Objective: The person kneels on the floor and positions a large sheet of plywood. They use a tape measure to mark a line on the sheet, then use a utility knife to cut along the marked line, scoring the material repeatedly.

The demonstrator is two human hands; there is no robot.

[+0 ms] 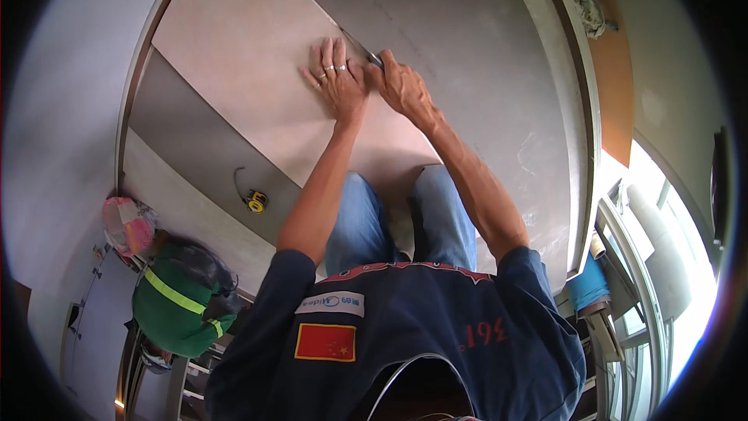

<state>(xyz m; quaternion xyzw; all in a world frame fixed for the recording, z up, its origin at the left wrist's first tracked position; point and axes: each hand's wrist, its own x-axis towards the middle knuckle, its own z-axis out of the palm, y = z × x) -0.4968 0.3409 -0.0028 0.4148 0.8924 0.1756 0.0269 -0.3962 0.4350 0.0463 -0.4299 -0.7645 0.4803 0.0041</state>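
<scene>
Navy shirt (436, 312), nearest. Slim metal tool (376, 59) — gripped by right hand (403, 87), long axis toward ten o'clock along edge of pale sheet (234, 39); left hand (343, 92) at nine o'clock, fingers spread on sheet.

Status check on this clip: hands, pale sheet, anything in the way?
Left hand flat on pale sheet. Right hand gripping slim tool by sheet's edge. Yellow tape measure off left, apart from both hands.

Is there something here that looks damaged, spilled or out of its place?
Pale marks, perhaps scuffs, on the grey board, right of the right hand: they stand out against its darker surface. Nothing looks spilled.
</scene>
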